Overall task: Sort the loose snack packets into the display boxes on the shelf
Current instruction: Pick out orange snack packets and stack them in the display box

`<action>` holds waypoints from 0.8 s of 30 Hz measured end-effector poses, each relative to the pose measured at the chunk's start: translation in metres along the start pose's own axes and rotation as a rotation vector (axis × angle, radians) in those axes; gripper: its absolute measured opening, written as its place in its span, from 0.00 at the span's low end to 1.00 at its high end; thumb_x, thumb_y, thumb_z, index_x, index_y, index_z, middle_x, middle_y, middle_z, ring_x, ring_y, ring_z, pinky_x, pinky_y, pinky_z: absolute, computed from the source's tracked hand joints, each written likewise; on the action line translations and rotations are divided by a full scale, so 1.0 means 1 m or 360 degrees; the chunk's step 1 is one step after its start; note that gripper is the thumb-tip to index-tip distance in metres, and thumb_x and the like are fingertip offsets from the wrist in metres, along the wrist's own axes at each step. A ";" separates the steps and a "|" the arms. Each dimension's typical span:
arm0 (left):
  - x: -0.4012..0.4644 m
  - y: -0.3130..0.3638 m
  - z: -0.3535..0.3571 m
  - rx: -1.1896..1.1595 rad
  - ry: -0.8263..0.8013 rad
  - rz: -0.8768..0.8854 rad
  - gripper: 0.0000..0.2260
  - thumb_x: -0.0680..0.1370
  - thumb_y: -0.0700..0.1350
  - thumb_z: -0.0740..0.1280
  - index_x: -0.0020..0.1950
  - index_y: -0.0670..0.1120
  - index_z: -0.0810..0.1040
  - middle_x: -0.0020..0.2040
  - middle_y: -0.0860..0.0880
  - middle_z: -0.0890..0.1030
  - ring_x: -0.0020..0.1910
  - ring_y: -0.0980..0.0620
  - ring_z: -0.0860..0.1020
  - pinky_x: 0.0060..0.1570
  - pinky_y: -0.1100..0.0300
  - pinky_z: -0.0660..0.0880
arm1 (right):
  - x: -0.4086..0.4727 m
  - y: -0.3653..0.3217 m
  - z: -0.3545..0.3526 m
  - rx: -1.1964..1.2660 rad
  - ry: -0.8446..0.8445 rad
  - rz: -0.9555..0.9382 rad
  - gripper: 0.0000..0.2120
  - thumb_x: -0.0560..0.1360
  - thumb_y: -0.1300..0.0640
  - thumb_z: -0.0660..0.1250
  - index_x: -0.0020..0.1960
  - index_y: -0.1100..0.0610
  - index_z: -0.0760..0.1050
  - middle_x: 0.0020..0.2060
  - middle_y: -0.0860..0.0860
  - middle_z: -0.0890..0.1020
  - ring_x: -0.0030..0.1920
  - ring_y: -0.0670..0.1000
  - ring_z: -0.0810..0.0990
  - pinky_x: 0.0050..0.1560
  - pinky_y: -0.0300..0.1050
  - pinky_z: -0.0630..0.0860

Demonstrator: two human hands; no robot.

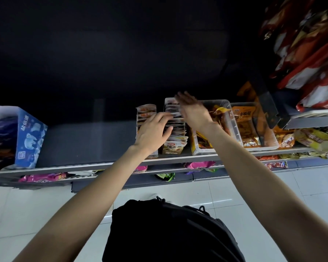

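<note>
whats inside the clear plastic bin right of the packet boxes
The clear plastic bin holds orange and yellow snack packets, loosely piled. The right hand and its forearm cover the bin's left part, so what lies there, and how deep the pile goes, cannot be seen.

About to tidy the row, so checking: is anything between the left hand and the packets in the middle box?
Nothing visible. The left hand already rests on the packets; the right hand is raised above the box, blurred.

Glossy foil-like snack packets (175, 142) stand in a matt cardboard display box (171, 151) beside a clear smooth plastic tub (237, 133), on a matt grey metal shelf (80, 142) above shiny white floor tiles (254, 197).
</note>
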State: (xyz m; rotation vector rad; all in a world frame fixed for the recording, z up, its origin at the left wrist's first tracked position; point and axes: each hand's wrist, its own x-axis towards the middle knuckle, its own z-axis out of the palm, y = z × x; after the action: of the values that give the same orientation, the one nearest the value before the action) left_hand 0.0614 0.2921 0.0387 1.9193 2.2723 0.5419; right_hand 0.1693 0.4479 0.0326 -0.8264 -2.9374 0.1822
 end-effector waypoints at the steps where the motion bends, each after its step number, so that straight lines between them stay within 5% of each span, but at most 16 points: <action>1: 0.003 0.001 -0.002 0.0020 -0.0017 -0.0009 0.20 0.81 0.50 0.57 0.72 0.45 0.66 0.71 0.49 0.67 0.70 0.51 0.65 0.70 0.60 0.58 | -0.001 -0.001 0.007 -0.0074 -0.0182 -0.0025 0.25 0.81 0.58 0.56 0.76 0.60 0.54 0.76 0.56 0.55 0.76 0.54 0.52 0.74 0.49 0.55; 3: 0.009 0.003 -0.002 0.0065 -0.0130 -0.0040 0.23 0.82 0.51 0.56 0.75 0.44 0.60 0.74 0.48 0.62 0.73 0.50 0.60 0.71 0.60 0.54 | -0.004 0.001 0.014 -0.0044 -0.0241 -0.0014 0.26 0.81 0.55 0.55 0.76 0.59 0.53 0.76 0.54 0.54 0.76 0.53 0.51 0.75 0.50 0.54; 8: 0.019 0.006 0.009 0.0284 -0.0551 -0.0016 0.28 0.82 0.55 0.48 0.77 0.42 0.45 0.78 0.47 0.44 0.76 0.52 0.44 0.74 0.57 0.44 | -0.012 0.015 0.003 0.0209 0.0263 0.0139 0.23 0.80 0.57 0.57 0.74 0.59 0.61 0.73 0.55 0.65 0.73 0.53 0.61 0.72 0.48 0.59; 11: 0.025 0.003 0.013 0.0298 -0.0603 -0.0070 0.28 0.82 0.56 0.46 0.77 0.43 0.43 0.78 0.48 0.41 0.76 0.53 0.42 0.74 0.56 0.44 | -0.028 0.010 0.006 0.0238 0.0266 0.0136 0.23 0.79 0.56 0.61 0.72 0.59 0.64 0.70 0.56 0.68 0.71 0.56 0.66 0.70 0.52 0.65; 15: 0.037 0.001 0.009 0.0202 -0.0453 -0.0087 0.26 0.82 0.52 0.55 0.77 0.44 0.54 0.77 0.48 0.54 0.75 0.48 0.57 0.71 0.54 0.59 | -0.045 0.000 0.017 0.0282 0.0154 0.0103 0.21 0.76 0.55 0.65 0.67 0.57 0.70 0.65 0.56 0.71 0.63 0.57 0.72 0.58 0.54 0.75; 18: 0.038 -0.001 0.000 0.0098 -0.0178 -0.0040 0.18 0.79 0.47 0.64 0.68 0.45 0.70 0.69 0.47 0.69 0.61 0.46 0.75 0.54 0.55 0.75 | -0.035 -0.004 0.015 0.0290 0.0170 0.0221 0.16 0.77 0.54 0.65 0.63 0.57 0.74 0.63 0.57 0.72 0.59 0.58 0.76 0.52 0.50 0.77; 24: 0.034 -0.004 -0.006 0.0050 -0.0326 -0.0017 0.19 0.74 0.51 0.70 0.63 0.48 0.74 0.63 0.48 0.74 0.55 0.49 0.77 0.51 0.55 0.74 | -0.010 -0.009 0.001 0.0349 0.0215 0.0512 0.11 0.78 0.56 0.63 0.56 0.61 0.77 0.55 0.59 0.76 0.49 0.59 0.80 0.47 0.47 0.75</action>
State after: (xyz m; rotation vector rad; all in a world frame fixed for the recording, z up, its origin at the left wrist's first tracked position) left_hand 0.0495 0.3230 0.0473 1.8797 2.1731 0.2943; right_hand 0.1733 0.4348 0.0326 -1.2150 -2.5839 0.4414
